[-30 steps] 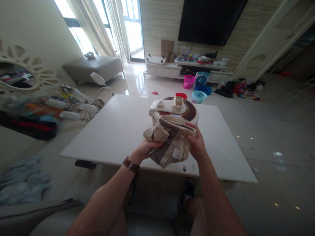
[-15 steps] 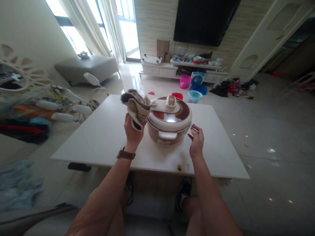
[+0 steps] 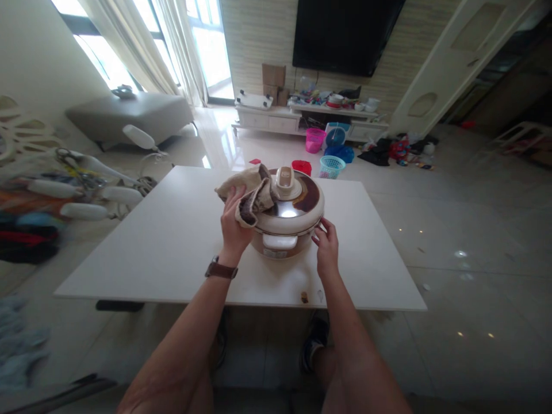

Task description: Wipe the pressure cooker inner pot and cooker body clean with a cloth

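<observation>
A beige and brown pressure cooker with a cream lid stands in the middle of a white table. My left hand is closed around a bunched beige and brown cloth and presses it on the left side of the lid. My right hand rests against the cooker's right side, fingers curved on its rim. A watch with a brown strap sits on my left wrist.
Two small bits lie near the table's front edge. Clutter with white handles sits left of the table. Coloured baskets stand on the floor beyond, before a low TV cabinet. A grey ottoman stands at back left.
The cloth was held in both hands in front of the cooker; my left hand took it alone, raised it and brought it onto the lid. My right hand moved to the cooker's side.
</observation>
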The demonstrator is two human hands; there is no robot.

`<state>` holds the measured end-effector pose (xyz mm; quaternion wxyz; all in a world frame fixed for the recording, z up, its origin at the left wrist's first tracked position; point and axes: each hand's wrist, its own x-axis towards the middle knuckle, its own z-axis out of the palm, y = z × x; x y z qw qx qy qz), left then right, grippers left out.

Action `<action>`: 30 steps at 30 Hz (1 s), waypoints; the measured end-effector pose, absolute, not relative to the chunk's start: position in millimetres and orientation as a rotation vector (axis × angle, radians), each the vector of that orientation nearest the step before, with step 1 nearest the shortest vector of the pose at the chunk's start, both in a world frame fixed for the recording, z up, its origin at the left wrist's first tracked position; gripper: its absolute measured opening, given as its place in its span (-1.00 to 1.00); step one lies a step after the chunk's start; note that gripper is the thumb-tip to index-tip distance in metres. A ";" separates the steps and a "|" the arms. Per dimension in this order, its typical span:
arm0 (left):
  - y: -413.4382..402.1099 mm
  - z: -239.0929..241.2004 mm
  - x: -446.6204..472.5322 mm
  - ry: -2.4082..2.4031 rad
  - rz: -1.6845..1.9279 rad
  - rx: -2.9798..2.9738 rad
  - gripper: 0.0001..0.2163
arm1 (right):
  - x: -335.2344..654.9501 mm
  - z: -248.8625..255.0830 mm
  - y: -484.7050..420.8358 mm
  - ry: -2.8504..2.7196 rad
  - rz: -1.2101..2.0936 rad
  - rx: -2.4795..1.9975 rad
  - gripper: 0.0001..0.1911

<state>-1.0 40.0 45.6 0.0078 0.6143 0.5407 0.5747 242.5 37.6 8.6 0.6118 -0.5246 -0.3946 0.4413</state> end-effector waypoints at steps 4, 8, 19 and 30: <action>28.2 48.6 17.4 1.585 1.664 2.054 -0.59 | 240.2 5.3 38.2 -0.936 1.002 -1.193 -0.45; 9.1 55.1 41.7 1.480 1.462 2.274 -0.59 | 238.6 4.0 38.2 -0.912 0.990 -1.177 -0.45; 36.6 18.8 1.3 1.778 1.962 1.640 -0.56 | 238.3 4.1 37.2 -0.904 0.977 -1.206 -0.50; 4.9 39.9 40.8 1.436 1.538 2.134 -0.65 | 239.2 3.1 41.2 -0.878 0.944 -1.233 -0.50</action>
